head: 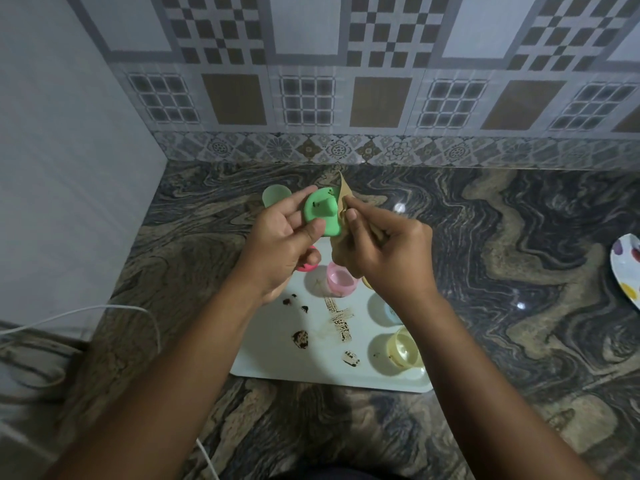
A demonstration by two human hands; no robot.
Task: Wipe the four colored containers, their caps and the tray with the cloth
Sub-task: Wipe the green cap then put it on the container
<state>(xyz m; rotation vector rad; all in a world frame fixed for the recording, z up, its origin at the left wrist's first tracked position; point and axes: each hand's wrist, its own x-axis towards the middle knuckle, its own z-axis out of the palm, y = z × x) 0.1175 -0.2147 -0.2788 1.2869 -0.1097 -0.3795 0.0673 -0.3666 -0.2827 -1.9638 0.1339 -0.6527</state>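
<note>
My left hand [280, 233] grips a green cap [320, 211] above the counter, thumb on its lower edge. My right hand [384, 251] pinches a tan cloth [344, 202] against the cap's right side. Behind my left hand stands the green container [273, 195] on the counter. A white tray [311, 362] with several brown smears lies below my hands. On it sit a pink container [339, 278], a blue container [388, 311] partly hidden by my right forearm, and a yellow container [403, 346]. A pink cap [306, 266] peeks out under my left hand.
A marbled stone counter [502, 258] runs to a tiled wall behind. A spotted plate [627, 265] lies at the right edge. A white cable [104, 310] loops at the left over a lower ledge.
</note>
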